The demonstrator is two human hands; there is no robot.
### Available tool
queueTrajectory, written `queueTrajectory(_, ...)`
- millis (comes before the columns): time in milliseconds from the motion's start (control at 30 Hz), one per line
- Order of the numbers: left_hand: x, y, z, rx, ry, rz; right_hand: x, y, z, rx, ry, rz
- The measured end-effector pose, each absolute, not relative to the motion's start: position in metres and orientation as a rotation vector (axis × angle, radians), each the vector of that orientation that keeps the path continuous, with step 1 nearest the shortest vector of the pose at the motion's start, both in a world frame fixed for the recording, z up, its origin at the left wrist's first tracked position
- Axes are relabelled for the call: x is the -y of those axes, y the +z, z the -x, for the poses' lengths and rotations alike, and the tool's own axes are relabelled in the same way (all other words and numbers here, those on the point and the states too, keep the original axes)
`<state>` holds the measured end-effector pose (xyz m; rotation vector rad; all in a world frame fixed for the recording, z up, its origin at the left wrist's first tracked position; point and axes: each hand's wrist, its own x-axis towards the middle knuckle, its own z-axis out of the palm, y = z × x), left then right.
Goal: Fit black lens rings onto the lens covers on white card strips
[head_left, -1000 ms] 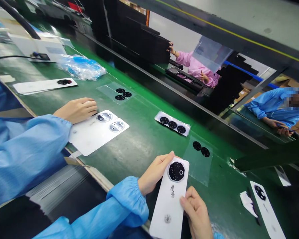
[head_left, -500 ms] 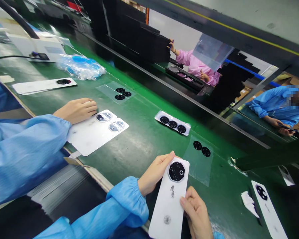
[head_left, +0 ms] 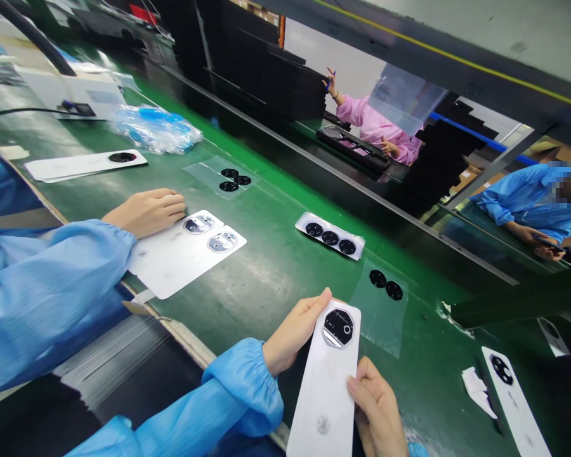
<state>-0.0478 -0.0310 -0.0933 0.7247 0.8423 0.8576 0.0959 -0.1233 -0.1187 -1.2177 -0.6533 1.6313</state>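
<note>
One bench (head_left: 266, 273), one white panel (head_left: 321, 390) held over its near edge.
Left hand (head_left: 292, 333) grasps the panel's upper left edge; right hand (head_left: 379, 406) pinches the right edge, lower down. Black disc (head_left: 337, 322), near panel top: a bright reflection now crosses it, while the dark script below no longer shows. Grips unchanged; probably a slight tilt, panel handling still under way.

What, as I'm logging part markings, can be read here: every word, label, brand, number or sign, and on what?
No text can be read.
Held white panel: round mark, too faint to read.
Its black disc: tiny pale marks, too small to read.
White panel at lower right: marks too blurred to read.
Paired white panels at left: marks too faint to read.
</note>
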Motion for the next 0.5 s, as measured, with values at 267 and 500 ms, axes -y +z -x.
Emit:
queueTrajectory(267, 0.0316, -0.0898, 0.0486, -0.844, 0.859, -0.718, 0.1236, -0.1161, -0.0943, 0.672, 1.627, 1.213)
queueTrajectory(500, 0.0315, -0.0893, 0.0488, -0.852, 0.889, -0.718, 0.1237, -0.1187, -0.0921, 0.752, 1.570, 1.228)
